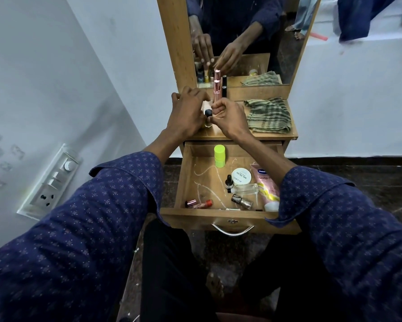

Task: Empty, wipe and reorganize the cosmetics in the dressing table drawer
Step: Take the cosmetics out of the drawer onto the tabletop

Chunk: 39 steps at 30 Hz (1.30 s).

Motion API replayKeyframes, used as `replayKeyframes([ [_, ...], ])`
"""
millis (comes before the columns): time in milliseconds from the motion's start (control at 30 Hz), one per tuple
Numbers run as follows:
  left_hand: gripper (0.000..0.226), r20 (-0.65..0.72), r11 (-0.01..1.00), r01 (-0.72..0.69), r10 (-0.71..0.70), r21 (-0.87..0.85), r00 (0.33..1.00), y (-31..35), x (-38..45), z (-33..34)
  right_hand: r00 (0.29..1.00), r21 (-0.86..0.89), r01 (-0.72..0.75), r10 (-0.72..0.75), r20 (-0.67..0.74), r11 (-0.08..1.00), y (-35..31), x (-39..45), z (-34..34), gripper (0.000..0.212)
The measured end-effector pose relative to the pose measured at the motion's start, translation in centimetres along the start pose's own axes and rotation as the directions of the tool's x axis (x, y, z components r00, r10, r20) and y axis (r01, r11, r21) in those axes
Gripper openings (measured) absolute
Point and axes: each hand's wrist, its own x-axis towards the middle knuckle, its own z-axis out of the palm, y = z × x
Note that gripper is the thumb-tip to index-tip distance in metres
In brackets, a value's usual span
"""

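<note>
Seen from the head camera, a person in a dark blue patterned shirt sits before a narrow wooden dressing table (274, 135) with a tall mirror (248, 31). Both hands meet over small cosmetics standing on the tabletop. The left hand (188, 112) curls over them, though what it grips cannot be told. The right hand (230, 117) pinches the base of an upright rose-gold tube (216, 91), beside a small black-capped bottle (46, 112). A folded green checked cloth (268, 115) lies just to the right. Below, the open wooden drawer (183, 180) holds a neon-green container (219, 155), a round white jar (241, 175), a pink lotion tube (266, 185), a clear glass bottle (246, 188) and several small nail polish bottles (241, 201).
</note>
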Motion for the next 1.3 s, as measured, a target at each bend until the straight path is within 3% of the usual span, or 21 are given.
replayKeyframes([
  [200, 0.036, -0.139, 0.987, -0.156, 0.150, -0.028, 0.979, 1.8, -2.9, -0.8, 0.993, -0.090, 0.103, -0.107, -0.045, 0.991, -1.3, -2.0, -1.7, 0.036],
  [300, 0.021, -0.137, 0.975, -0.221, 0.215, -0.033, 0.967, 2.0, -6.3, -0.6, 0.991, -0.053, 0.121, -0.118, 0.056, 0.991, -1.3, -5.0, -2.9, 0.028],
  [467, 0.024, 0.197, 0.977, -0.197, 0.210, -0.084, 0.958, 1.1, -10.6, 1.4, 0.917, -0.076, 0.110, -0.071, 0.393, 0.991, 0.0, -9.9, -4.8, 0.008],
  [600, 0.027, 0.544, 0.982, -0.191, 0.168, -0.015, 0.822, 1.8, -12.2, 2.8, 0.773, -0.215, 0.140, 0.029, 0.634, 0.967, 1.2, -12.8, -4.8, 0.006],
  [700, 0.029, 0.672, 0.985, -0.166, 0.099, 0.037, 0.734, 2.2, -13.3, 4.1, 0.790, -0.410, 0.228, 0.079, 0.609, 0.883, 2.5, -14.5, -4.5, 0.011],
  [833, 0.025, 0.687, 0.989, -0.141, 0.066, 0.054, 0.724, 2.5, -14.2, 5.2, 0.825, -0.554, 0.190, 0.174, 0.537, 0.811, 3.6, -15.7, -4.9, 0.014],
  [1033, 0.023, 0.713, 0.991, -0.124, 0.052, 0.049, 0.699, 3.0, -14.6, 5.5, 0.849, -0.600, 0.081, 0.260, 0.460, 0.796, 4.9, -17.3, -4.7, 0.018],
  [1300, 0.021, 0.702, 0.999, -0.025, -0.003, 0.030, 0.712, 2.9, -15.2, 6.0, 0.854, -0.602, 0.066, 0.267, 0.447, 0.796, 4.7, -17.8, -4.6, 0.017],
])
